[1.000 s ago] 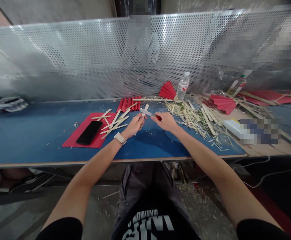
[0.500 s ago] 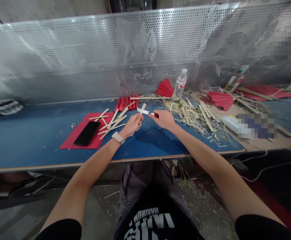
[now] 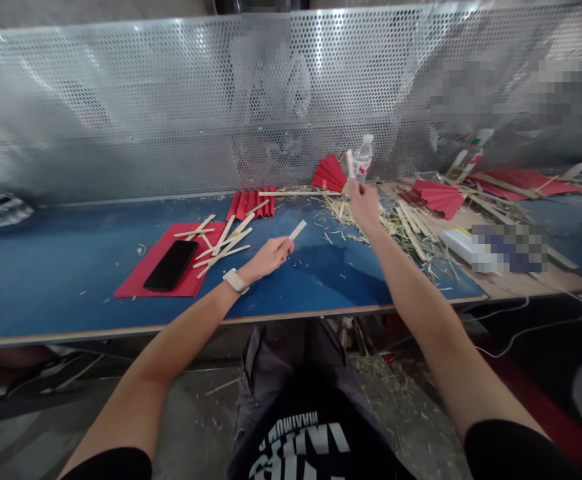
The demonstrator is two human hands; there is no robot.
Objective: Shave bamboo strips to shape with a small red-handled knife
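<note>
My left hand (image 3: 269,256) rests low over the blue table (image 3: 61,280) and pinches the near end of a flat bamboo stick (image 3: 297,231), which points up and to the right. My right hand (image 3: 363,204) is lifted farther back and to the right, over the pile of bamboo shavings (image 3: 371,230). It is closed round a small knife whose pale blade (image 3: 349,163) sticks straight up from the fist, in front of the water bottle (image 3: 363,155). The knife handle is hidden inside the fingers.
Left of my hands lies a red paper sheet (image 3: 135,283) with a black phone (image 3: 171,265) and several bamboo sticks (image 3: 223,245) on it. Folded red paper fans (image 3: 251,203) (image 3: 329,175) (image 3: 438,197) lie at the back. A perforated metal screen (image 3: 121,107) walls the table's far side.
My right hand has pulled the knife off the stick and swung it up and back to the right. My left hand keeps the stick and has sunk slightly.
</note>
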